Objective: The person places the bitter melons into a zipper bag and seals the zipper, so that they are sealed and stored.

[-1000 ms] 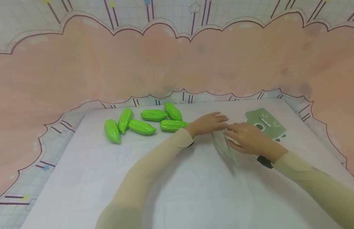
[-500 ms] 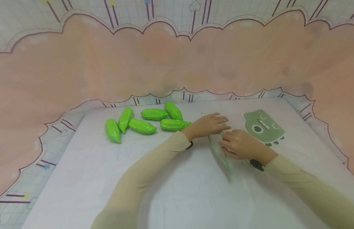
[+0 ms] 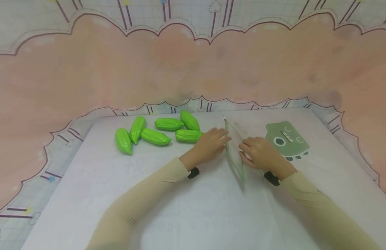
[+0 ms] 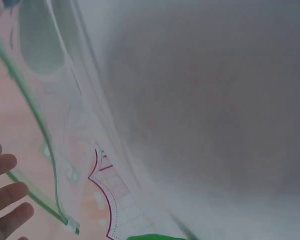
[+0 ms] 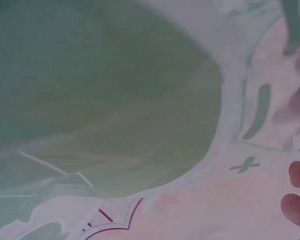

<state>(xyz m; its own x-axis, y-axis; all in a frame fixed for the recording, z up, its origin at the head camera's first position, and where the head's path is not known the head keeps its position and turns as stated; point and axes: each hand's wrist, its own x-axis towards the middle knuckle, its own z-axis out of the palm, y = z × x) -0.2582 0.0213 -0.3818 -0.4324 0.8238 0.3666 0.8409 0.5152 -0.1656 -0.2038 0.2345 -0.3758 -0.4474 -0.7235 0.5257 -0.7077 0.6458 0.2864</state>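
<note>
A clear zip bag [image 3: 234, 147] with green zip strips and a green dinosaur print [image 3: 286, 138] stands with its mouth parted between my hands. My right hand [image 3: 261, 154] pinches the right side of the mouth, fingers bent. My left hand [image 3: 210, 146] is at the left strip, its fingertips overlapping the edge. In the left wrist view, the left fingers [image 4: 10, 200] are spread beside the green zip strip [image 4: 37, 112]. The right wrist view shows fingertips [image 5: 296, 207] at the right, with the printed film filling most of the picture.
Several glossy green ridged gourds [image 3: 155, 136] lie at the back left of the white table [image 3: 193, 211]; the nearest gourd [image 3: 188, 135] is just behind my left hand. A patterned pink cloth [image 3: 143, 66] rises behind the table.
My left hand has drawn back left and down from over the bag's mouth to its left strip. The right hand has shifted slightly left, and the mouth is more exposed.
</note>
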